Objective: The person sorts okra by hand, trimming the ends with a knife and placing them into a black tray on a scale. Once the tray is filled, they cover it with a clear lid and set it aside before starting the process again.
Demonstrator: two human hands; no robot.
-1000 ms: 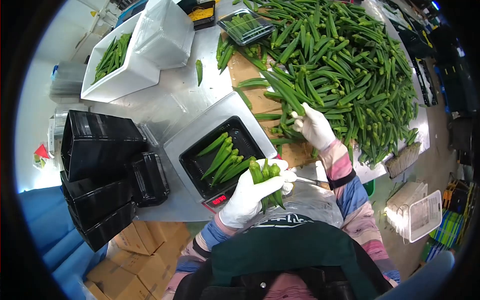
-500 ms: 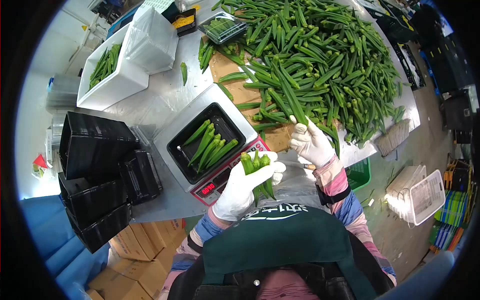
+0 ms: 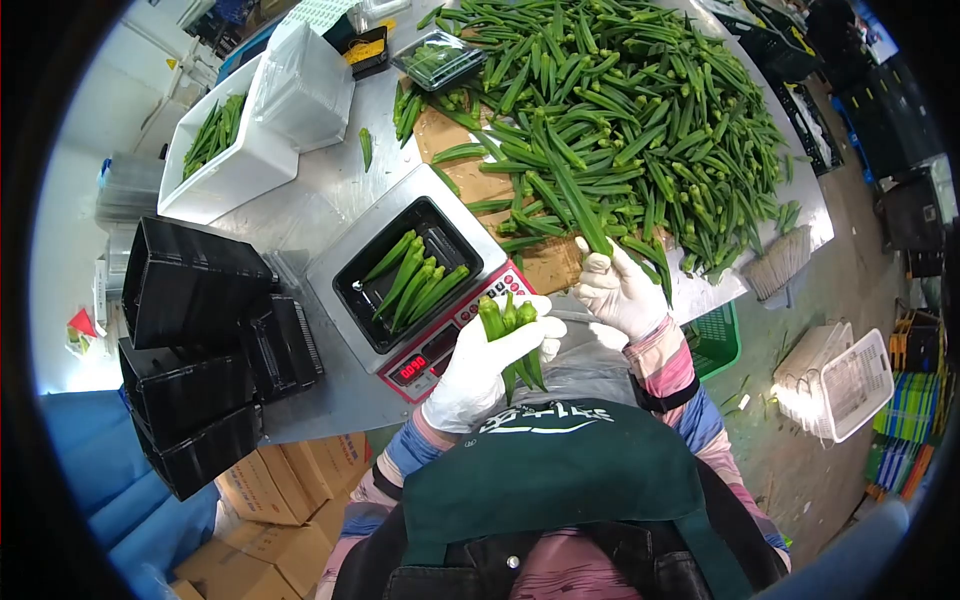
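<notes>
Left hand grips about four okra pods near the one scale. Right hand pinches one long pod. One tray holds about five.

Bare steel between scale and white bin; okra heap blocks right, black tray stacks left
</notes>
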